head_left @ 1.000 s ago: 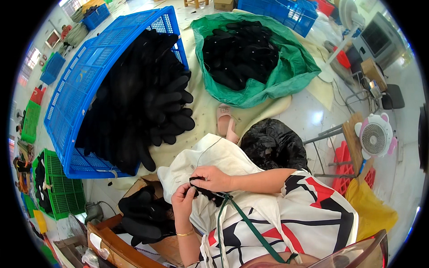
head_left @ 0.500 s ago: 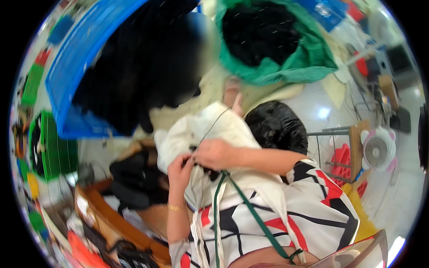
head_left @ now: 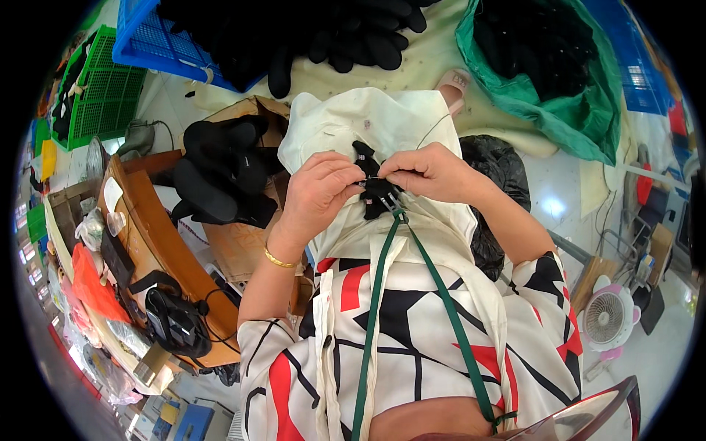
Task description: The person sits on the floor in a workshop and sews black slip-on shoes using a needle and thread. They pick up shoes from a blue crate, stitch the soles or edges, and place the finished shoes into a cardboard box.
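So both hands are pinched shut on the same small black fabric piece [head_left: 373,192], which sits on a cream cloth [head_left: 353,121] spread over the person's lap. The left hand [head_left: 318,192] grips its left side, a gold bangle [head_left: 278,259] on that wrist. The right hand [head_left: 430,173] clamps the right side and looks to hold a thin needle too, though it's tiny. Green straps [head_left: 382,287] hang just below the piece. Left of the lap, a cardboard box [head_left: 235,246] holds more black pieces, with a blue crate [head_left: 158,44] further up.
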Motion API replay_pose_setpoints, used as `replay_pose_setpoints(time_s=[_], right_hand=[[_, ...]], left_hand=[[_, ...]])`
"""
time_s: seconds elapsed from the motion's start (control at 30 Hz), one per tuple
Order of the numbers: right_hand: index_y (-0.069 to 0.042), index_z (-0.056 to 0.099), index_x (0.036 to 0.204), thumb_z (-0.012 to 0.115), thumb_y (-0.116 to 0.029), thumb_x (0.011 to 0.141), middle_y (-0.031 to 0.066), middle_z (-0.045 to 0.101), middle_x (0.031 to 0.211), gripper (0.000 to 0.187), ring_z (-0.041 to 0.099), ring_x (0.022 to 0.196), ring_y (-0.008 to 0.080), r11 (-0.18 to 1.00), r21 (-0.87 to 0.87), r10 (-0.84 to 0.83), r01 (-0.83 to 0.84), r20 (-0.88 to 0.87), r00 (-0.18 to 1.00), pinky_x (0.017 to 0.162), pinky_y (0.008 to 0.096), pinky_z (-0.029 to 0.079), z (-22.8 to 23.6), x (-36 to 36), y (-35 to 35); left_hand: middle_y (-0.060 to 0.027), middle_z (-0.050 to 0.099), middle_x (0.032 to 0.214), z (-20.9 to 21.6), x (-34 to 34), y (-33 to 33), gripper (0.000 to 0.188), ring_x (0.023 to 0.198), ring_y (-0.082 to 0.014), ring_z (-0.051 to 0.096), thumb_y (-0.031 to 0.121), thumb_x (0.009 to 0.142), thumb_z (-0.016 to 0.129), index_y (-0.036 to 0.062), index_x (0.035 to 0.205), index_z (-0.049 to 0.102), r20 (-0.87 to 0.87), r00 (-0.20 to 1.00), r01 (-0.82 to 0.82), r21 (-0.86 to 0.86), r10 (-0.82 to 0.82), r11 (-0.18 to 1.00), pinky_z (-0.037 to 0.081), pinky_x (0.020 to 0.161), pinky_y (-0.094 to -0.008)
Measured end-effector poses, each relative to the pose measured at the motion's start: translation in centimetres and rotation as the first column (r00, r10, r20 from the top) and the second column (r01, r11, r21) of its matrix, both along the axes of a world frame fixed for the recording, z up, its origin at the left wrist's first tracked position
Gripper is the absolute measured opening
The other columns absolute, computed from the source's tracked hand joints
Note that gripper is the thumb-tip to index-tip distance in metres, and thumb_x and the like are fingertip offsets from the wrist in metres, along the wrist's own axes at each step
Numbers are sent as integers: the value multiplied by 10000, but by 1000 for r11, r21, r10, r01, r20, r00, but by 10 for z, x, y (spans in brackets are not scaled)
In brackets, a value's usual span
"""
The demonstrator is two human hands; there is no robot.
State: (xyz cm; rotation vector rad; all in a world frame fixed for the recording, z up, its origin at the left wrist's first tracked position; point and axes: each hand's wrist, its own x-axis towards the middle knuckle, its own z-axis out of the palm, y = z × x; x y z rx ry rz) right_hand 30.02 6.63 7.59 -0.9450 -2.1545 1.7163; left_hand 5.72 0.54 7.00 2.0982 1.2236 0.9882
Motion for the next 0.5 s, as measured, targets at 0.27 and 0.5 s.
replay_pose_setpoints(time_s=[0.27, 0.5], right_hand=[[-44, 698, 1058, 649, -52, 874, 97, 711, 842, 191, 675, 719, 195, 997, 53, 52, -51, -5, 999, 681, 276, 518, 2, -2, 2], [-39, 690, 1051, 631, -45, 904, 64, 708, 853, 159, 651, 742, 133, 998, 14, 58, -57, -98, 994, 700, 258, 509, -5, -4, 1]], left_hand=[[-60, 684, 897, 3, 0, 0, 287, 904, -275, 639, 45, 646, 795, 64, 913, 690, -21, 999, 28, 41, -27, 999, 538, 769, -357], [-59, 681, 890, 0, 0, -1, 271, 893, -280, 640, 46, 665, 788, 61, 916, 685, 14, 999, 43, 25, -44, 999, 535, 772, -355]])
